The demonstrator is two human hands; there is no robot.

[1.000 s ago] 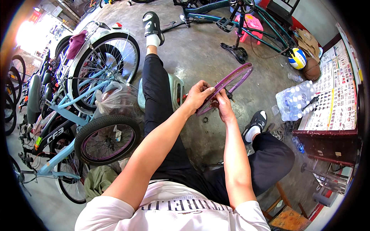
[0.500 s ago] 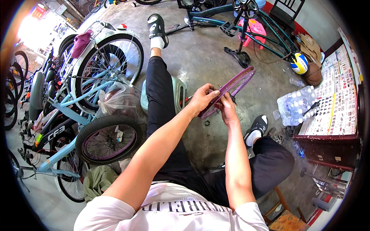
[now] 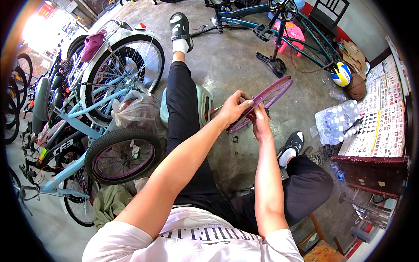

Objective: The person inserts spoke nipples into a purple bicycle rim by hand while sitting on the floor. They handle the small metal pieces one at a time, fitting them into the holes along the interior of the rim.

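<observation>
L hand (image 3: 235,106) pinches purple rim (image 3: 268,90); R hand (image 3: 261,122) at right side, hold part-hidden, can't tell; far end prob. swings if L slackens.

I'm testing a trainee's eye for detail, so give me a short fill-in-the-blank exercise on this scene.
1. The left hand grips a rim coloured ____, and the right hand is at it too.
2. In this view, the basketball sits to the ____ of the volleyball.
3. The stool near the dark green bicycle frame is coloured ____.

Missing words: purple; right; pink.
</observation>
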